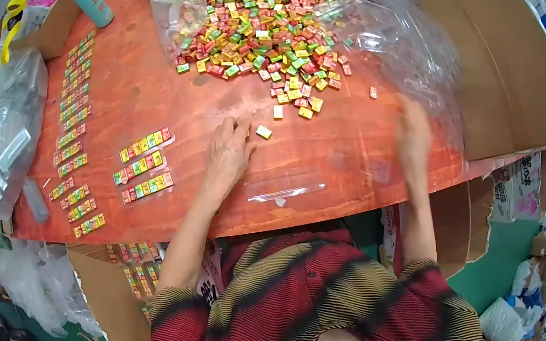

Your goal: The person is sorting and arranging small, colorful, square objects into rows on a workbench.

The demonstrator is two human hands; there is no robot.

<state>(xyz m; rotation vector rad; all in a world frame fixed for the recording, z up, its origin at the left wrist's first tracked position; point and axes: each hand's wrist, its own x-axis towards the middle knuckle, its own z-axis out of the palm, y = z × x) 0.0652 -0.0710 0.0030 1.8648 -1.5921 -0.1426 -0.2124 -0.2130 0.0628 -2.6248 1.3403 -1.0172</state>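
Observation:
My left hand (228, 153) rests on the red tabletop with its fingers bent and a little apart, and I see nothing in it. Just right of its fingertips lies a single small yellow box (264, 131). My right hand (413, 131) is over the table's right side, smeared by motion, so its fingers and anything in them are unclear. Near the front edge, between my arms, a clear plastic sleeve (286, 193) lies flat. Left of my left hand are short rows of small coloured boxes, among them a nearer row (147, 187) and a farther row (144, 144).
A big heap of small boxes (269, 19) covers the far middle, with clear plastic film (396, 41) to its right. More rows (73, 163) line the left side. A cardboard panel (495, 54) stands at right; an open carton (109, 292) sits below the front edge.

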